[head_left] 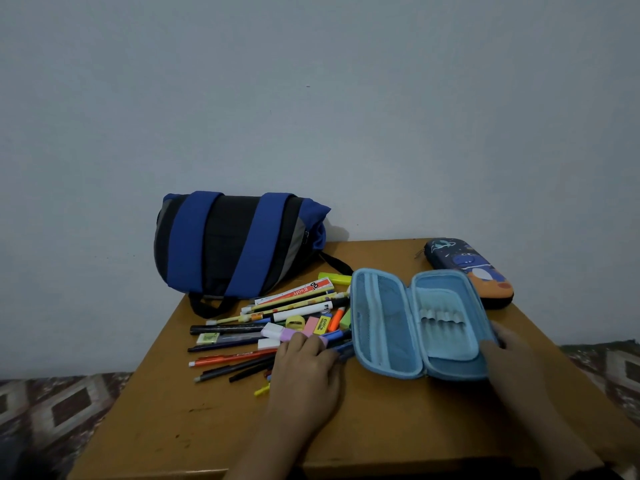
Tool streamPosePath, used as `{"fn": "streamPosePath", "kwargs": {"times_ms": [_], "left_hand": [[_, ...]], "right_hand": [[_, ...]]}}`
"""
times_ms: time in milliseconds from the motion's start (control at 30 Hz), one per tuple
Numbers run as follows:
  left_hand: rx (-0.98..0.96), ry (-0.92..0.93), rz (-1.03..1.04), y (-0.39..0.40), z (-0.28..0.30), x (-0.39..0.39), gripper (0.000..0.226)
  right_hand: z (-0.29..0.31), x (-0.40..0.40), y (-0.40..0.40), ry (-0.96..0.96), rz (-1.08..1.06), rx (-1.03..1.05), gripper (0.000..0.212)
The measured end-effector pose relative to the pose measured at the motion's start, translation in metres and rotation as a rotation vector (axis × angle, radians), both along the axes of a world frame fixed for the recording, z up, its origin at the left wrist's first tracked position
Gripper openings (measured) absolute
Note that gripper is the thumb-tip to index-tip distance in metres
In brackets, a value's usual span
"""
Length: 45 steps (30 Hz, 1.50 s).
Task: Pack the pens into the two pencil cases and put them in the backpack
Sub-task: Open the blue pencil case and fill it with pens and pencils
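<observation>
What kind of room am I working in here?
Probably a room at home, perhaps a bedroom or study corner: a small wooden table against a plain wall, patterned fabric like bedding either side, and a backpack with school stationery.

Backpack [239, 244] rear left on table [207, 427]; pens [263, 327] before it; open case [415, 323] right; second case [471, 268] behind.

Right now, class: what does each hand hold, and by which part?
Right hand grips the open light-blue pencil case by its right near edge. Left hand rests on the pens; any grip unclear.
</observation>
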State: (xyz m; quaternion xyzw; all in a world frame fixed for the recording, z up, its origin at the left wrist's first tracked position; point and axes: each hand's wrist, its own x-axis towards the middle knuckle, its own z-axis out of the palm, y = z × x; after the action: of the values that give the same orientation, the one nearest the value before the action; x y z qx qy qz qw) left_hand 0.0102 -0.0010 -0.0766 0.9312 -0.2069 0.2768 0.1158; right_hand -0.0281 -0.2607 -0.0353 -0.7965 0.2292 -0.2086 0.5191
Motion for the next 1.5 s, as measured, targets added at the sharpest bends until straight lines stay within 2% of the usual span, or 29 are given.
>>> {"fn": "streamPosePath", "kwargs": {"times_ms": [167, 367, 467, 533, 567, 633, 667, 733, 900, 1033, 1133, 1267, 1400, 1500], "left_hand": [[0.054, -0.025, 0.005, -0.001, 0.004, 0.001, 0.018], [0.039, -0.046, 0.018, -0.002, 0.004, -0.001, 0.017], [0.043, -0.051, 0.013, -0.003, 0.005, -0.001, 0.017], [0.044, -0.055, 0.012, -0.003, 0.006, -0.001, 0.016], [0.044, -0.056, 0.01, -0.003, 0.006, -0.001, 0.017], [0.046, -0.053, 0.007, -0.003, 0.006, -0.001, 0.018], [0.045, -0.052, 0.005, -0.002, 0.006, -0.001, 0.019], [0.044, -0.058, 0.003, -0.003, 0.005, -0.001, 0.019], [0.038, -0.063, -0.006, -0.001, 0.002, 0.0, 0.016], [0.016, -0.111, -0.021, -0.001, 0.0, 0.002, 0.005], [-0.015, -0.113, -0.053, -0.001, 0.001, 0.0, 0.028], [0.016, -0.142, -0.155, -0.005, 0.007, -0.004, 0.03], [0.114, -0.118, -0.248, -0.006, 0.003, -0.002, 0.038], [0.118, -0.097, -0.262, -0.005, 0.001, 0.001, 0.037]], "right_hand": [[0.007, 0.007, -0.023, 0.112, -0.068, -0.264, 0.042], [0.018, 0.018, -0.032, 0.124, -0.071, -0.371, 0.038], [0.015, 0.021, -0.027, 0.069, -0.126, -0.7, 0.042], [0.005, 0.023, -0.015, -0.09, -0.064, -0.871, 0.038], [0.007, 0.022, -0.004, -0.113, 0.07, -0.89, 0.031], [0.009, 0.016, 0.024, -0.014, 0.354, -0.682, 0.023], [0.005, 0.013, 0.034, 0.073, 0.436, -0.57, 0.024], [-0.005, 0.01, 0.047, 0.09, 0.539, -0.543, 0.033], [-0.013, 0.005, 0.057, 0.123, 0.579, -0.814, 0.045], [-0.009, 0.005, 0.057, 0.134, 0.648, -0.793, 0.041], [-0.003, 0.003, 0.048, 0.13, 0.623, -0.732, 0.034], [0.013, -0.001, 0.032, 0.247, 0.592, -0.727, 0.02], [0.02, 0.0, 0.033, 0.474, 0.674, -0.767, 0.031], [0.017, 0.001, 0.04, 0.449, 0.717, -0.86, 0.038]]}}
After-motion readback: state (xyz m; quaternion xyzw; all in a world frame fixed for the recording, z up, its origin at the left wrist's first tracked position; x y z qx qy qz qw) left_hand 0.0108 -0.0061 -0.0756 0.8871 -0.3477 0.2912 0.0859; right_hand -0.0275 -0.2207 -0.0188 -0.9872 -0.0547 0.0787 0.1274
